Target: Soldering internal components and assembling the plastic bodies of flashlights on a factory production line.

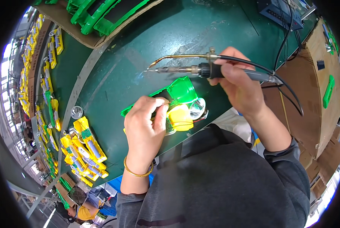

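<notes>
My right hand (240, 81) is closed round the grey handle of a soldering iron (183, 70), held above the bench with its tip pointing left. A brass solder-feed tube (177, 56) runs along the iron, and faint smoke shows near the tip. Below it, my left hand (144, 119) lies over a green plastic housing (183, 90), thumb and forefinger pinched together. What they pinch is too small to make out. Beside those fingertips is a yellow plastic housing (180, 117) with thin wires across it. A clear round lens (197, 108) sits at its right.
Yellow housings with circuit boards (86, 148) are piled at the left, near a loose clear lens (76, 112). A cardboard box of green frames (97, 22) stands at the far left. A blue control box (280, 13) with cables is far right. Another person (84, 212) is at lower left.
</notes>
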`<action>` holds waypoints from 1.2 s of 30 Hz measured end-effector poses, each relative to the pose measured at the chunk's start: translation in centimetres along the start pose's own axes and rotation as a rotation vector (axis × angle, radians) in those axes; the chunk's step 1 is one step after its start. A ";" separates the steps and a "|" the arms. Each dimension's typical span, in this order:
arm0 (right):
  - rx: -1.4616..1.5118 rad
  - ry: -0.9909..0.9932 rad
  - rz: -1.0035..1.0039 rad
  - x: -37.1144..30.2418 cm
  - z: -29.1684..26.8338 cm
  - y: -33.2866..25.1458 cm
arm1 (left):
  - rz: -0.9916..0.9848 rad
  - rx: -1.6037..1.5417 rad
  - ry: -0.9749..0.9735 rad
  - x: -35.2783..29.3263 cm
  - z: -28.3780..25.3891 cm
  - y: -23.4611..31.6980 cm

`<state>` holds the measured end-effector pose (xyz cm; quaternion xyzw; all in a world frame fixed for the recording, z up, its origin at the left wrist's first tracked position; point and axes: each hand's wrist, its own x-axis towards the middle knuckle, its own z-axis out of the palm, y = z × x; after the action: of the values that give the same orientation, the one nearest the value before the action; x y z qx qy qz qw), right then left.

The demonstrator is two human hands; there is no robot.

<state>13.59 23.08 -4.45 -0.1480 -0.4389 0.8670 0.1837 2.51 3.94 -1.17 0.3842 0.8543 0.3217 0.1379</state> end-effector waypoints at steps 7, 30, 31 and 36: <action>-0.128 0.064 0.023 -0.4 -1.1 -1.4 | 0.023 0.243 -0.082 1.0 -0.1 0.9; -0.244 0.065 0.043 -0.7 -0.9 -2.0 | -0.027 0.067 -0.057 0.4 0.0 0.3; -0.246 0.063 0.043 -0.6 -0.9 -2.3 | -0.028 0.066 -0.055 0.4 0.0 0.4; -0.578 -0.063 0.062 0.1 -0.9 -4.2 | 0.002 0.251 -0.008 0.7 0.4 0.7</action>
<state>14.63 26.08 -1.60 -0.1804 -0.6684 0.7155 0.0938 2.69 4.98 -1.01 0.4005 0.8870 0.2107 0.0919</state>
